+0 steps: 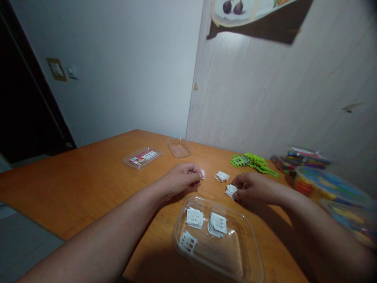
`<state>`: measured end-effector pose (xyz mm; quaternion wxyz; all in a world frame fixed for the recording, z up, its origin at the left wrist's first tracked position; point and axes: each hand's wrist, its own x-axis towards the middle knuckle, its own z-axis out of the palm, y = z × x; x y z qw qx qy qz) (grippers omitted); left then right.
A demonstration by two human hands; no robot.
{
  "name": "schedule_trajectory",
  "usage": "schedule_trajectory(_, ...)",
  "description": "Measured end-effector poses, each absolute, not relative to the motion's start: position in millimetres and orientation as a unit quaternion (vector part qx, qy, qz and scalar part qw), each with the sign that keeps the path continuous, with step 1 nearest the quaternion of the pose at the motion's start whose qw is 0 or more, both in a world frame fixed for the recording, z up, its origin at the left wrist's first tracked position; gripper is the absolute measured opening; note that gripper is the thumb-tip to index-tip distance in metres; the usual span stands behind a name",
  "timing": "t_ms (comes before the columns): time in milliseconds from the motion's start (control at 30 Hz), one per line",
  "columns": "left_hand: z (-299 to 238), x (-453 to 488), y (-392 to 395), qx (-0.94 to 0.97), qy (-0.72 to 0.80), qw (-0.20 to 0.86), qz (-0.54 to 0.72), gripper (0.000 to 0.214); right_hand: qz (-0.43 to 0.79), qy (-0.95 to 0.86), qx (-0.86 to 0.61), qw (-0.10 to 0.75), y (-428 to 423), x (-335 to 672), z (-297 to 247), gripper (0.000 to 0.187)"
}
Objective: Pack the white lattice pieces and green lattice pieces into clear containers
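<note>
My left hand (181,179) rests on the wooden table (94,177), fingers curled around a small white plastic piece (202,174) that peeks out at the fingertips. To its right, my right hand (253,188) pinches a small stack of white pieces (230,190) against the table. Between the hands lies another little pile of white pieces (222,176), untouched. Just in front of me a clear plastic tray (250,255) holds three groups of white grid-shaped pieces (194,217).
Green grid pieces (253,162) lie behind my right hand. Clear containers of multicoloured pieces (326,184) crowd the right edge. A small clear tub (179,147) and a clear lid with a red label (142,157) sit further back. Walls close the table's far side.
</note>
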<state>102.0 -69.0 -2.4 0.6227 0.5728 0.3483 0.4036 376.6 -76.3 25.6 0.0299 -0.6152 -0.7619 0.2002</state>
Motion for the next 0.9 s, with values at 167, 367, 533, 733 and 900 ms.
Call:
schedule_trajectory(167,-2.6,101.6,-68.5,0.577,0.353,0.62,0.398,0.02,0.186,-0.761,-0.62,0.037,-74.5,377.7,23.7,0.017)
schedule_trajectory(367,-1.5,101.6,-68.3,0.576,0.351,0.623,0.395,0.021,0.208,-0.752,-0.624,0.044,-75.7,376.0,25.8,0.017)
schedule_trajectory(533,-1.1,101.4,-68.7,0.575,0.346,0.623,0.401,0.021,0.202,-0.755,-0.622,0.047,-75.1,375.8,23.6,0.015)
schedule_trajectory(733,-0.4,102.0,-69.8,0.573,0.353,0.62,0.404,0.021,0.188,-0.761,-0.617,0.077,-76.8,375.6,24.9,0.025)
schedule_trajectory(900,-0.6,101.9,-69.2,0.578,0.354,0.616,0.401,0.019,0.251,-0.758,-0.598,0.068,-73.6,378.4,20.5,0.029)
